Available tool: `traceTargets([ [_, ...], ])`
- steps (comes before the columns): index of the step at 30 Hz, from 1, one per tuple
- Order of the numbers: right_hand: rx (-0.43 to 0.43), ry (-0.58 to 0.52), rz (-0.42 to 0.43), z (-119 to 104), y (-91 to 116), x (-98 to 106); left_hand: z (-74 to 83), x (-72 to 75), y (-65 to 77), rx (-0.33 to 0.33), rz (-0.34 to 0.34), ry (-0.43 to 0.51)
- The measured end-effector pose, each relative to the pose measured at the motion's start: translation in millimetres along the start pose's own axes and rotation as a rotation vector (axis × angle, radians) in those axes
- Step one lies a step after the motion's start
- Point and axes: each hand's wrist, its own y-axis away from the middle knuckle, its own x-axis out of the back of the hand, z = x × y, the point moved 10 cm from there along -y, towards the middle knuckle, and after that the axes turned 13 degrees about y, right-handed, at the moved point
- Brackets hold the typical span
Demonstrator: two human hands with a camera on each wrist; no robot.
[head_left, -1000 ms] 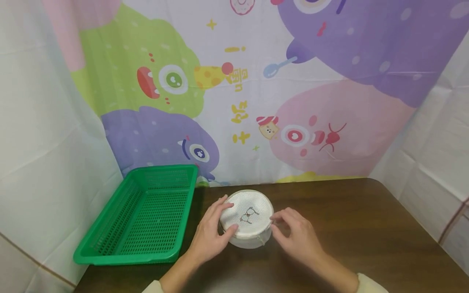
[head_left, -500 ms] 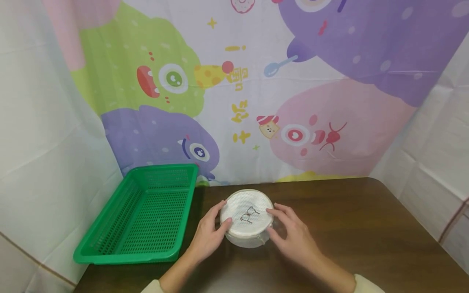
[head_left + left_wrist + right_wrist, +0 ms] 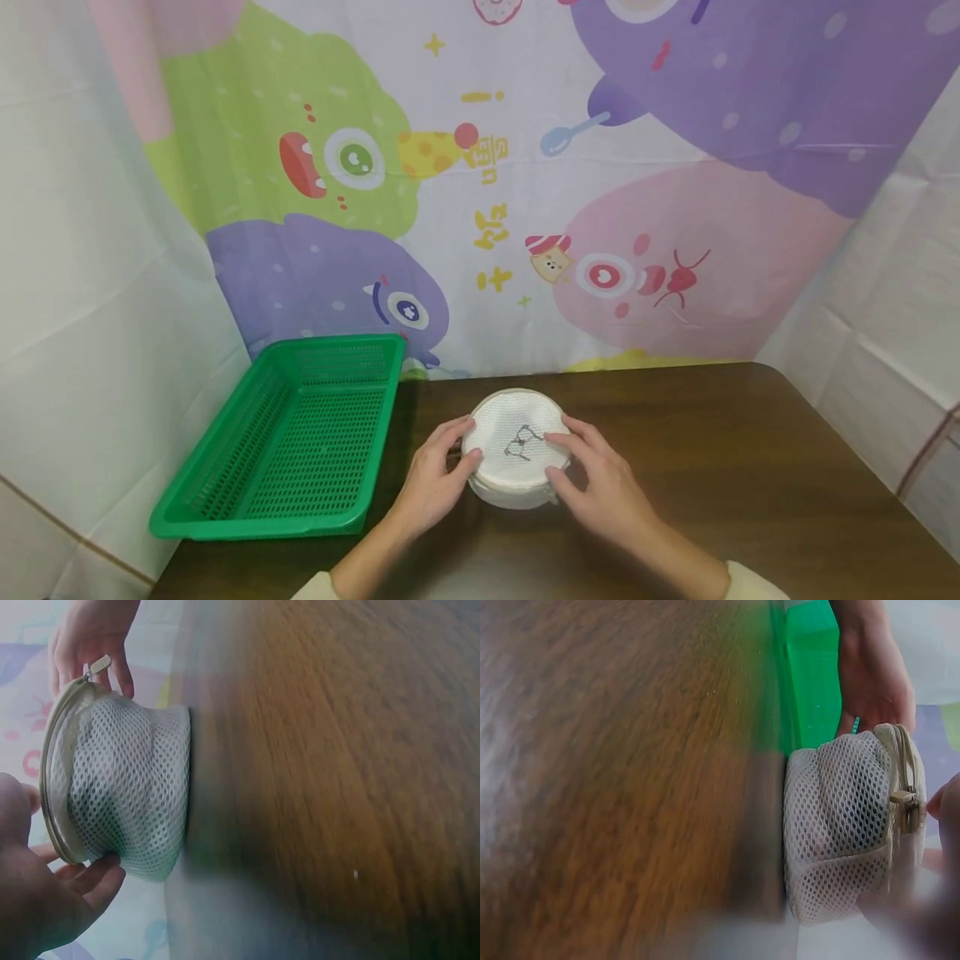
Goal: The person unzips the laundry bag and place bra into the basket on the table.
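Observation:
A round white mesh laundry bag (image 3: 510,433) with a dark line drawing on its lid stands upright on the brown table. My left hand (image 3: 433,475) holds its left side, fingers and thumb bent about the rim. On the opposite side my right hand (image 3: 607,475) grips the rim, one fingertip lying on the lid. A zipper runs round the top edge; its pull (image 3: 904,797) shows in the right wrist view, close to my right fingers. The left wrist view shows the mesh side wall (image 3: 131,780) bulging and see-through. The inside is too dim to make out.
A green plastic basket (image 3: 365,467) with slotted walls stands left of the bag, close to my left forearm. Behind the brown table (image 3: 720,467) hangs a cartoon-printed cloth (image 3: 480,333). White sheets (image 3: 862,333) close off both sides.
The bag has shifted slightly to the right, its lid drawing moving with it. My right fingers have moved from the zipper edge onto the rim and lid; my left fingers have drawn back to the rim.

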Motion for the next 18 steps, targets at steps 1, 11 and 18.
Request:
traceTargets([
  [1,-0.004,-0.002,-0.002,1.1,0.0,0.2,-0.2,-0.6,0.2,0.004,0.001,0.006],
  [11,-0.01,-0.022,-0.023,5.9,-3.5,0.2,4.3,-4.5,2.0,-0.007,-0.009,0.003],
  [18,-0.001,-0.038,-0.038,12.6,-9.0,-3.6,5.5,2.1,1.7,-0.005,0.059,-0.026],
])
